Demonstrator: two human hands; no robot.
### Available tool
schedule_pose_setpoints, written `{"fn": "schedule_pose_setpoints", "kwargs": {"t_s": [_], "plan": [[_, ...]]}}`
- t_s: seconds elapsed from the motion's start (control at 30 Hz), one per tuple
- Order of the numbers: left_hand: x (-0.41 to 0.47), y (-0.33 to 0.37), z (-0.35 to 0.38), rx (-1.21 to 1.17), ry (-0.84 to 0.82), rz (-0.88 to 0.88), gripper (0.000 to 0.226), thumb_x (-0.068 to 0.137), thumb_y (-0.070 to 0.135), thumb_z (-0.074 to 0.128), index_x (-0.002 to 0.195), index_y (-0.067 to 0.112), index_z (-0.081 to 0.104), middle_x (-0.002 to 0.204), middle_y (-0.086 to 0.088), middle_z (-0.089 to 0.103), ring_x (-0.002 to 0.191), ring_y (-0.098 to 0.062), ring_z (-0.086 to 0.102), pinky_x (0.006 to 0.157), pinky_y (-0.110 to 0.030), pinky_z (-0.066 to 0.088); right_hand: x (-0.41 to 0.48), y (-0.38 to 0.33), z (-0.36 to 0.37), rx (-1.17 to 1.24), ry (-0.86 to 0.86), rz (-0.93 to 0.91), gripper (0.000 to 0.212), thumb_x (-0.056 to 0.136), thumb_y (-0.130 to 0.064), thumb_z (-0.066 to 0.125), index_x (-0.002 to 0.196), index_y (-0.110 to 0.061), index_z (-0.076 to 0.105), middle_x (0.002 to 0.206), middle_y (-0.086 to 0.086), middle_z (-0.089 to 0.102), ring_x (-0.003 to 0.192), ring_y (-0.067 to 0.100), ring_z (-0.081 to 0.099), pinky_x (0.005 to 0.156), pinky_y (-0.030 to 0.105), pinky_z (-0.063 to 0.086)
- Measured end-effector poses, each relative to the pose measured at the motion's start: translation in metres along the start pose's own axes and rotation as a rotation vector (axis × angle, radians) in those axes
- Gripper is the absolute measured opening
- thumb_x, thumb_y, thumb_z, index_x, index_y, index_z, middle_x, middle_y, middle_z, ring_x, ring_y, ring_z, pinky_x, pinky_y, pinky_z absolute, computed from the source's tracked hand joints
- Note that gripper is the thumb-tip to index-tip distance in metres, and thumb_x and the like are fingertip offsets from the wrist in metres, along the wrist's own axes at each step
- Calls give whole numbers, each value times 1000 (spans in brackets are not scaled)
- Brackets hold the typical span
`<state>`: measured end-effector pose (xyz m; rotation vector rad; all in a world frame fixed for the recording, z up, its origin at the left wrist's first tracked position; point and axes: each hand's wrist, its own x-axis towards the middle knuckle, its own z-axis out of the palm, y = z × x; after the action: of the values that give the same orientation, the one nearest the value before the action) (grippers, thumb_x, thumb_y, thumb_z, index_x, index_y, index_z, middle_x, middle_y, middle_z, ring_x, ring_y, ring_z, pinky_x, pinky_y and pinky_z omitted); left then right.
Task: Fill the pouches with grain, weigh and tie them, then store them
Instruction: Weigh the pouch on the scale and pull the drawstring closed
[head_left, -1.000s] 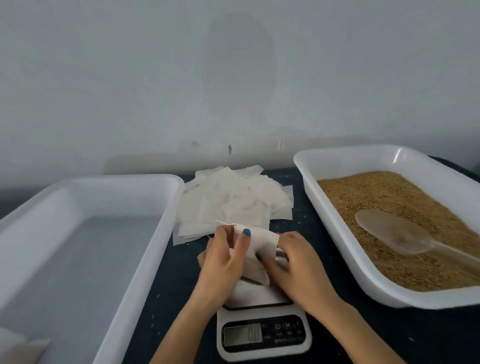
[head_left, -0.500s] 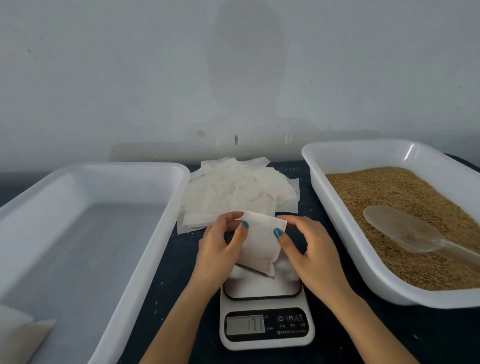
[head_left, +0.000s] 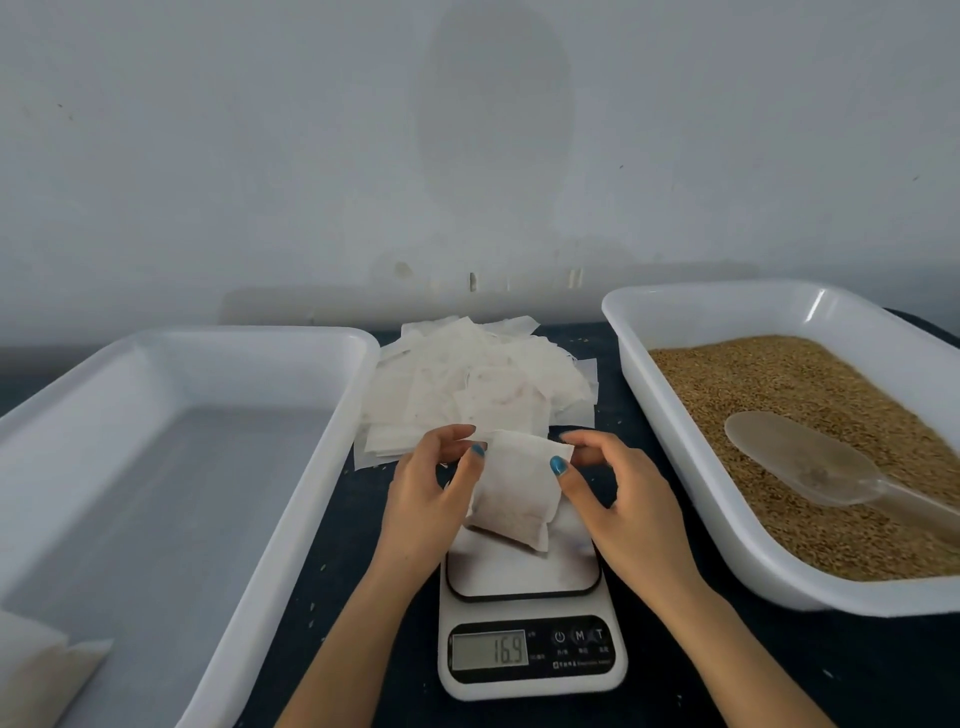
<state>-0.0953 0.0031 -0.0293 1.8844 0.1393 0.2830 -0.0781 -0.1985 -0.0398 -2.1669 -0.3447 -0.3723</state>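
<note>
left: shallow white plastic tray (head_left: 171, 364), a filled white pouch (head_left: 36, 670) in its near corner. centre: heap of flat white paper pouches (head_left: 467, 384) behind a white digital kitchen scale (head_left: 530, 649) reading 16.9. the left hand (head_left: 421, 499) and right hand (head_left: 618, 499) each pinch a top corner of a filled white fabric pouch (head_left: 514, 493), its base on the scale platform. right: white plastic tray (head_left: 675, 312) of brown grain (head_left: 779, 384) with a translucent plastic scoop (head_left: 810, 462) lying on it.

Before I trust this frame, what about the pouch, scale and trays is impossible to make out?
- Pouch mouth: fingers of both hands cover its top corners; tied or not is unclear.
- Scale: small print beside the reading is too small.
- Spoon handle: cut off by the right edge.
- Left tray: the bottom edge crops its near end and a filled pouch there.
</note>
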Motion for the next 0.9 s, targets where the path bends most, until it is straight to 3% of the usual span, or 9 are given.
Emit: {"fn": "schedule_pose_setpoints", "kwargs": {"t_s": [0.17, 0.33, 0.4, 0.5, 0.67, 0.8, 0.9], "plan": [[-1, 1, 2, -15, -22, 2, 20, 96, 32, 56, 116, 33, 60, 114, 10, 67, 107, -6, 62, 68, -9, 49, 1, 0, 0, -10, -19, 15, 40, 85, -56, 53, 121, -40, 59, 97, -25, 65, 104, -3, 53, 80, 14, 39], [-3, 1, 4, 123, -49, 28, 23, 92, 41, 57, 115, 39, 58, 105, 17, 68, 101, -2, 60, 78, -16, 47, 1, -3, 1, -11, -21, -3, 31, 86, -48, 54, 113, -37, 64, 96, -26, 63, 104, -1, 55, 82, 21, 44], [-4, 3, 6, 138, -45, 45, 23, 92, 41, 60, 114, 38, 59, 99, 17, 69, 95, 2, 62, 72, -11, 46, 3, -6, 2, -16, -11, -13, 28, 87, -46, 56, 112, -36, 64, 93, -26, 62, 100, -1, 56, 80, 19, 43], [-5, 8, 7, 70, -19, 54, 19, 92, 34, 66, 109, 38, 58, 89, 20, 70, 85, 6, 64, 66, -6, 44, 4, -8, 3, -21, -22, -21, 31, 89, -43, 59, 119, -35, 59, 91, -20, 62, 96, 0, 57, 76, 19, 43], [-8, 15, 6, 17, -12, 119, 23, 89, 27, 71, 106, 37, 59, 89, 20, 71, 89, 2, 65, 71, -8, 44, 7, -21, -6, 52, -49, -26, 42, 91, -52, 52, 129, -34, 57, 104, -13, 68, 97, 4, 65, 79, 29, 55], [-9, 16, 7, -30, -14, 145, 23, 90, 23, 70, 104, 37, 60, 89, 17, 72, 89, 0, 66, 64, -10, 47, 13, -33, -21, -72, -65, -155, 19, 94, -38, 61, 112, -34, 65, 100, -21, 68, 86, 5, 65, 70, 32, 56], [-11, 17, 6, -26, -14, 159, 25, 90, 21, 70, 105, 37, 59, 90, 18, 72, 90, 0, 66, 65, -10, 49, 14, -37, -29, -194, -83, -218, 16, 90, -41, 63, 102, -32, 70, 108, -22, 60, 87, 4, 61, 69, 21, 52]]}}
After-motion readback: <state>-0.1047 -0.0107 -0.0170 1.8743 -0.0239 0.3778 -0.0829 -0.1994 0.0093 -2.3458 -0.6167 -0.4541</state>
